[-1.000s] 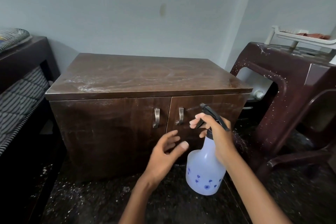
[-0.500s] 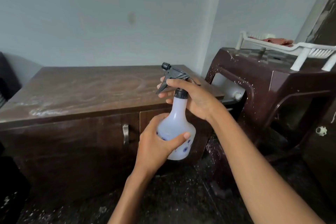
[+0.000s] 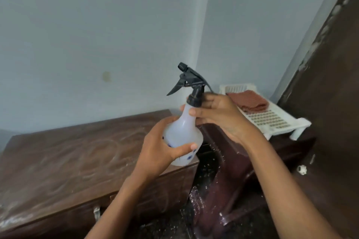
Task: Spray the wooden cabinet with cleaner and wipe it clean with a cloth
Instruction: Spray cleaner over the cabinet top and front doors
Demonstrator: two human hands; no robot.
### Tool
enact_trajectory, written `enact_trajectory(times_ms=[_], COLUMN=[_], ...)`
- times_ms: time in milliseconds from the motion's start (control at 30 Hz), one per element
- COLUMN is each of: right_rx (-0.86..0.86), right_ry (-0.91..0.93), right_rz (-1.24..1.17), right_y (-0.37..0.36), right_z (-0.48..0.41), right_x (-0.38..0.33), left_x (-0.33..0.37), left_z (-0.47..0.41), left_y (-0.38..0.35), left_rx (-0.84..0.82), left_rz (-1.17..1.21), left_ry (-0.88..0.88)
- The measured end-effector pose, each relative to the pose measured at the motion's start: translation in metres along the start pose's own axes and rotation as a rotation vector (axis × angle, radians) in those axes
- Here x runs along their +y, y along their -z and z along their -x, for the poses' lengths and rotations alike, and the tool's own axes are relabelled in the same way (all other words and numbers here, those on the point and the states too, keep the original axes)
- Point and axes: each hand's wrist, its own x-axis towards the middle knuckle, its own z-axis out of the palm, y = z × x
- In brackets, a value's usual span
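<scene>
The spray bottle [image 3: 182, 134] is clasped by the left grip [image 3: 163, 149] and right grip [image 3: 219, 116]; the dusty cabinet [image 3: 77, 157] is judged unsprayed, unwiped.

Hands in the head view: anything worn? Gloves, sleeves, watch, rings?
Nothing worn that shows. The left hand and the right hand are bare: no gloves, no rings visible. The left forearm and the right forearm are bare down to the frame edge: no sleeves, watch or bands. The visible nails look short and unpainted.
</scene>
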Motion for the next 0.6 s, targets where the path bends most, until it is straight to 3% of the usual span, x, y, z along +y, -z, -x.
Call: enact_trajectory(times_ms=[267, 500, 600], right_rx=[0.343, 0.749, 0.827], right_ry=[-0.091, -0.167, -0.226], right_rz=[-0.030, 0.044, 0.125], right_y=[0.100, 0.168, 0.187], right_z=[0.003, 0.008, 0.005], right_x=[-0.074, -0.061, -0.038], left_x=[0.101, 0.116, 0.103], left_z=[-0.102, -0.124, -0.125], left_y=[-0.051, -0.116, -0.130], left_rx=[-0.381, -0.459, -0.503], left_rz=[-0.262, -0.311, -0.347], left_ry=[-0.042, -0.003, 0.013])
